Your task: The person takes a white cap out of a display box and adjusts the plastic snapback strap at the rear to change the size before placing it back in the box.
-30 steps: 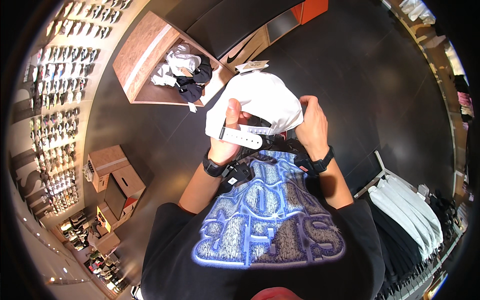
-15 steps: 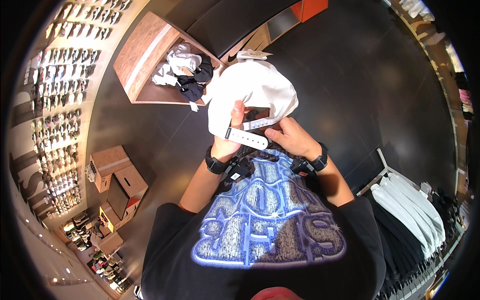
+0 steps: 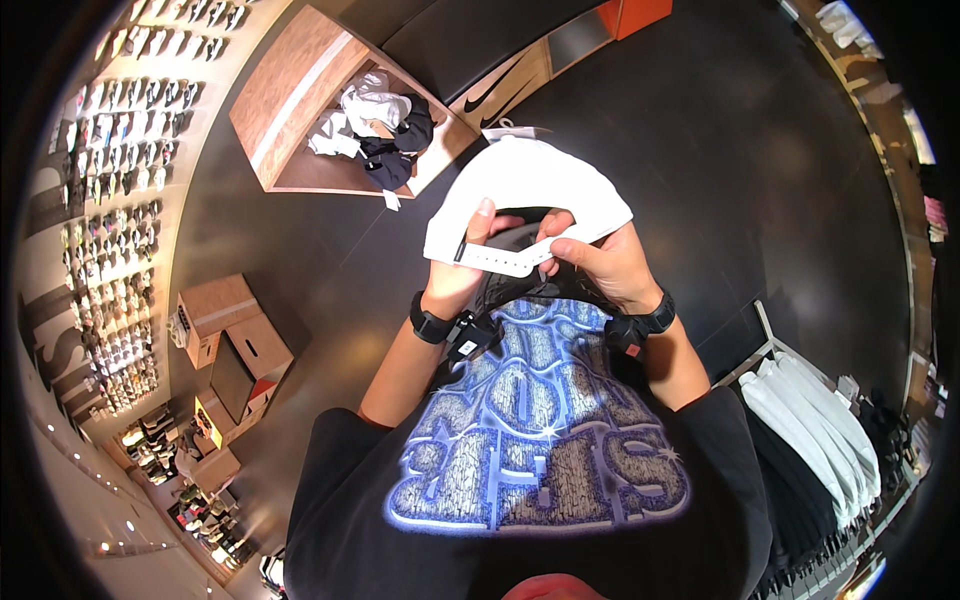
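Note:
A white cap (image 3: pixel 525 180) is held in front of my chest, its back opening turned toward me and a small tag at its far edge. My left hand (image 3: pixel 462 270) grips the cap's left side and pins one end of the white adjuster strap (image 3: pixel 500 259). The other end of that strap is pinched in my right hand (image 3: pixel 605 262), at the cap's right side. Both wrists wear black bands.
A wooden display bin (image 3: pixel 330 95) holding white and black clothes stands ahead on the left. Cardboard boxes (image 3: pixel 225 335) sit on the dark floor to my left, beside a wall of shoes (image 3: pixel 100 180). White garments (image 3: pixel 815 425) hang on a rack at the right.
The cap has been turned so its back faces me. My right hand has come from the cap's right edge to the strap, and both hands now hold the strap ends.

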`<state>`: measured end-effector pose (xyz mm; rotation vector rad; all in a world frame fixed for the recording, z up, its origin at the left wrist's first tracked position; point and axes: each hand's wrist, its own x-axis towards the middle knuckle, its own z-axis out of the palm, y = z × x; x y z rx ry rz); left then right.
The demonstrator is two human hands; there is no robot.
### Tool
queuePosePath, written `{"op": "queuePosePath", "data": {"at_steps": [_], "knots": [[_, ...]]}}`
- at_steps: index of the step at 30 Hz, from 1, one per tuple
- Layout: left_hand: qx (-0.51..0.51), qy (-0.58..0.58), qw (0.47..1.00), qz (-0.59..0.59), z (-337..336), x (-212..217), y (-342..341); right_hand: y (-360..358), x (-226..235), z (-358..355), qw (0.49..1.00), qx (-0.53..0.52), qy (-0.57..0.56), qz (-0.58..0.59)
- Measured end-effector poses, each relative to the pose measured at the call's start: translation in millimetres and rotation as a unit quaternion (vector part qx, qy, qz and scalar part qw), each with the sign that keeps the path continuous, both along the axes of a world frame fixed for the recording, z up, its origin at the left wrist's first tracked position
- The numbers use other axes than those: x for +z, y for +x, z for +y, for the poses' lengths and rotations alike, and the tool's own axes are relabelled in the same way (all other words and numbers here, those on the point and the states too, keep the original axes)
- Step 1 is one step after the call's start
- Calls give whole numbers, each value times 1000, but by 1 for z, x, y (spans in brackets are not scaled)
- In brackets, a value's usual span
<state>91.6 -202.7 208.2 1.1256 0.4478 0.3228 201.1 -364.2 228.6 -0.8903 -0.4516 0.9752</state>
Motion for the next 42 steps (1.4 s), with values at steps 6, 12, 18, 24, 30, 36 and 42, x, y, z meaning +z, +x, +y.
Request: {"op": "queuePosePath", "data": {"at_steps": [6,12,18,24,30,36,42], "knots": [[-196,-261,943,-70,4,0,-3,6,-1,5,999,-15,-39,-32],[-161,-516,834,-110,12,-25,-14,11,1,12,996,0,-80,-44],[-33,-480,876,-16,33,-35,-11,30,6,40,990,74,-101,-69],[-128,-543,828,-55,56,-67,-6,54,10,95,963,201,-140,-113],[-29,-547,809,-212,92,-56,5,72,18,173,932,282,-166,-154],[-40,-422,829,-366,147,-62,10,72,44,260,923,306,-136,-187],[-3,-486,796,-362,199,-55,-16,83,26,305,906,344,-75,-234]]}}
